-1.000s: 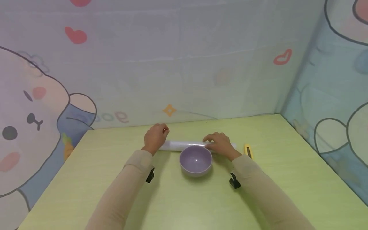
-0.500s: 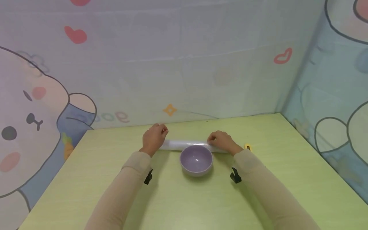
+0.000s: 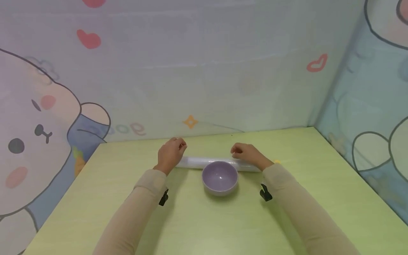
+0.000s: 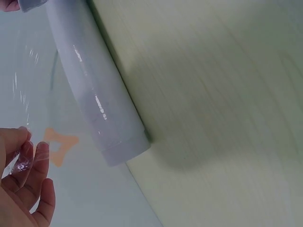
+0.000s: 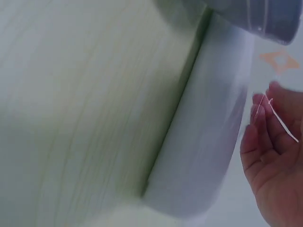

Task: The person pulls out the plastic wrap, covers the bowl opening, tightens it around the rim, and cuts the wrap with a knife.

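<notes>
A roll of clear plastic wrap (image 3: 194,162) lies crosswise on the table, behind a purple bowl (image 3: 220,178) that hides part of it. Over the roll's left end, my left hand (image 3: 169,154) pinches the loose film. Crumpled film (image 4: 21,164) glints between the thumb and fingers in the left wrist view, where the sheet stretches up beside the roll. My right hand (image 3: 250,154) is above the right part of the roll. In the right wrist view its thumb and fingertips pinch a thin film edge (image 5: 282,122).
The yellow tip of a cutter (image 3: 277,162) shows past the right sleeve, which hides the rest. The bowl stands between the forearms, close in front of the roll. A printed cloth backdrop (image 3: 204,88) rises at the table's (image 3: 207,226) far edge.
My right hand's fingers have closed into a pinch, and the hand has risen slightly and moved right. Its sleeve now covers most of the cutter. The left hand stays nearly where it was.
</notes>
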The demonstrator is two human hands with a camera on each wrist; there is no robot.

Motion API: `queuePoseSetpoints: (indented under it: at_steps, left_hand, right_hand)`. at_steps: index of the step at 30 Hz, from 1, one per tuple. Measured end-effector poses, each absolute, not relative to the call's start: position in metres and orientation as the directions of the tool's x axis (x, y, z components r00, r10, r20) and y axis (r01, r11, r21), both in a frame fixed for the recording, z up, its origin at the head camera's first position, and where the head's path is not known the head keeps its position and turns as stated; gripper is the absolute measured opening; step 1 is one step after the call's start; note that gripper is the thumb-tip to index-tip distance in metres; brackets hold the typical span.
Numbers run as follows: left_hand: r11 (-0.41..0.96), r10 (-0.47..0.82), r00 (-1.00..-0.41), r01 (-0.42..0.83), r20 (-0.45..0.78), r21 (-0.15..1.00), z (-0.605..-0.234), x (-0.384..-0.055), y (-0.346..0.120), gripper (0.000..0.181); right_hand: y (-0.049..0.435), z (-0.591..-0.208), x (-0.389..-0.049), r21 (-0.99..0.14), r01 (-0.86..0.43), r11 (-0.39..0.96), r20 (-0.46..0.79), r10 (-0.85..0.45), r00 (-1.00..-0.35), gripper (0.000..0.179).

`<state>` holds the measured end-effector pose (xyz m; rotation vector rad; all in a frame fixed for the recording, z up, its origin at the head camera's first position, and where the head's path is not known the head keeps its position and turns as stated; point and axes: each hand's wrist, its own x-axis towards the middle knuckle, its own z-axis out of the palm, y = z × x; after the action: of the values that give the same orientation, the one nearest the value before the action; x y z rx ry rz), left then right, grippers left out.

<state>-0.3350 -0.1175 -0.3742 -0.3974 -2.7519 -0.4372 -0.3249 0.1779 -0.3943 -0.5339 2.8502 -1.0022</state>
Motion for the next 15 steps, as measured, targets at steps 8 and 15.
queuePoseSetpoints:
  at_steps: [8,15]
  left_hand:
    - [0.912,0.216,-0.898,0.325,0.383,0.25,-0.373,-0.333,-0.118,0.016]
    - [0.912,0.217,-0.908,0.32,0.359,0.257,-0.371,-0.333,-0.118,0.018]
  right_hand:
    - [0.201,-0.4,-0.318,-0.526,-0.386,0.757,0.068,-0.415,-0.907,0.012]
    - [0.21,-0.4,-0.314,-0.524,-0.38,0.762,0.13,-0.369,-0.92,0.012]
